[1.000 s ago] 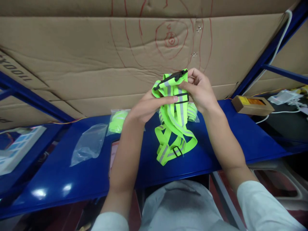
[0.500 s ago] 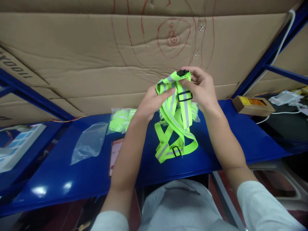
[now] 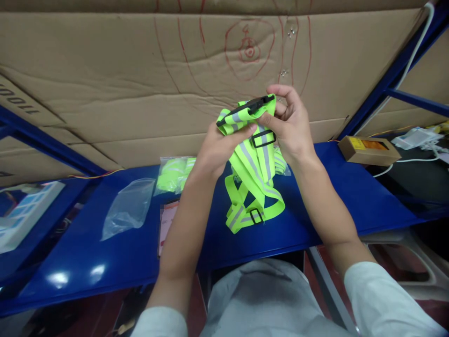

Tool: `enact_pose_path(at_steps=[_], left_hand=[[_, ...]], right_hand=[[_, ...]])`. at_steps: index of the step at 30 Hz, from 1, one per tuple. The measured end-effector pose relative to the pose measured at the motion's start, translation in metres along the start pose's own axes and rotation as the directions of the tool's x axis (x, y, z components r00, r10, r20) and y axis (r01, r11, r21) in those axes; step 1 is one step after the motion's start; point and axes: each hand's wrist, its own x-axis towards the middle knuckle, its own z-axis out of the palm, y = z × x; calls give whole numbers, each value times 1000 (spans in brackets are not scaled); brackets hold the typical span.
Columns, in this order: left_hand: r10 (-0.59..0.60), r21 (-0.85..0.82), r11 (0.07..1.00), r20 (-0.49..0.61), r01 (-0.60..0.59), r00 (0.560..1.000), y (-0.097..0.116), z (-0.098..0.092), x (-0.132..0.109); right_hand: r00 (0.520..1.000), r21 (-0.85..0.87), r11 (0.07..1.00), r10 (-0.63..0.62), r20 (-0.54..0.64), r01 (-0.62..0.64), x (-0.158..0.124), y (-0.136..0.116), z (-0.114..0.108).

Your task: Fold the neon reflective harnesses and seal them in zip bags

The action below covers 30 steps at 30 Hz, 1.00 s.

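Both my hands hold the upper end of a neon-yellow reflective harness (image 3: 253, 169) made of elastic straps with grey stripes. My left hand (image 3: 218, 149) is closed on the folded straps, its thumb lying across the front. Pinched at the top right corner is another part of the strap, in my right hand (image 3: 290, 122). A black buckle (image 3: 257, 105) runs along the top edge between the hands. Below it hangs a black slider (image 3: 264, 139). The lower loops reach down over the blue table, with a second black slider (image 3: 256, 216) there.
Bagged neon straps (image 3: 173, 174) lie left of my hands, near a flat clear plastic bag (image 3: 129, 206) on the blue table (image 3: 84, 243). A pink-screened phone-like object (image 3: 166, 222) is partly behind my left forearm. A cardboard box (image 3: 369, 150) sits right. Cardboard (image 3: 115, 84) stands behind.
The top of the harness has turned so that more of the black buckle shows. My hands have risen slightly and shifted a little left, still holding the straps.
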Motion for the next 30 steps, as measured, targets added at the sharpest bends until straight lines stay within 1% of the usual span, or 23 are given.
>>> enact_pose_path(at_steps=[3, 5, 8, 9, 11, 15, 17, 18, 21, 23, 25, 27, 30], left_hand=[[-38, -16, 999, 45, 39, 998, 4, -10, 0], [-27, 55, 998, 41, 24, 999, 8, -18, 2], [9, 199, 980, -2, -8, 1000, 15, -27, 4], [13, 223, 975, -11, -10, 1000, 16, -28, 3], [-13, 219, 976, -2, 13, 1000, 19, -26, 2], [-90, 123, 989, 95, 78, 991, 17, -15, -3], [-88, 100, 992, 114, 77, 990, 14, -10, -5], [-80, 102, 992, 104, 69, 991, 12, -7, -5], [-45, 136, 990, 44, 38, 998, 8, -3, -3], [-11, 141, 990, 6, 10, 1000, 6, -2, -2], [6, 134, 991, -9, -4, 1000, 3, -2, -1], [-5, 128, 992, -12, 7, 1000, 2, -2, -2], [-23, 86, 996, -3, 23, 1000, 2, -2, -3]], right_hand=[[999, 4, 999, 39, -7, -39, 2, -3, -4], [998, -2, 998, 68, -17, -68, 1, -8, -7], [994, 5, 994, 108, -14, -108, -1, -16, -10], [993, 12, 993, 119, -5, -119, -2, -17, -9], [990, 26, 990, 137, 19, -138, -3, -17, -6], [988, 22, 989, 145, 45, -146, -2, -10, 3], [992, -6, 993, 118, 36, -118, -1, -8, 5], [995, -28, 995, 91, 29, -91, -1, -7, 6], [999, -146, 988, -53, 3, 53, -4, -12, 4], [987, -270, 950, -158, 15, 157, -7, -17, 2], [975, -352, 910, -215, 50, 219, -10, -22, 0], [971, -343, 908, -229, 67, 238, -12, -24, 0], [978, -239, 948, -207, 35, 209, -10, -22, 2]])
